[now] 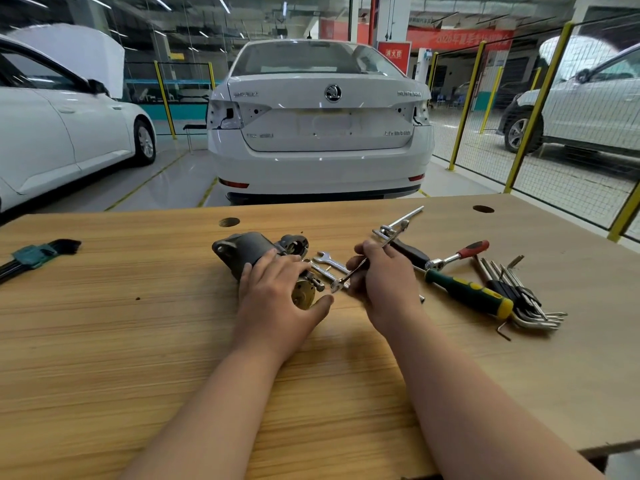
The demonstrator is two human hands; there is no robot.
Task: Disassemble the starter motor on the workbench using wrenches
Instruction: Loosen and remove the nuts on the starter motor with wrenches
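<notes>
The dark grey starter motor (249,249) lies on its side on the wooden workbench (138,341), its brass-coloured end facing me. My left hand (277,292) grips the near end of the motor, fingers over the top and thumb below the brass end. My right hand (381,282) holds a slim silver wrench (353,273), whose open jaw points at the terminal studs on the motor's end. A second open-end wrench (329,261) lies flat on the bench between the motor and my right hand.
Right of my hands lie a T-bar socket handle (398,225), a red-handled ratchet (460,254), a green-and-yellow screwdriver (471,292) and a bundle of hex keys (519,299). Another hex key set in a green holder (34,256) sits far left. A white car (318,126) stands beyond the bench.
</notes>
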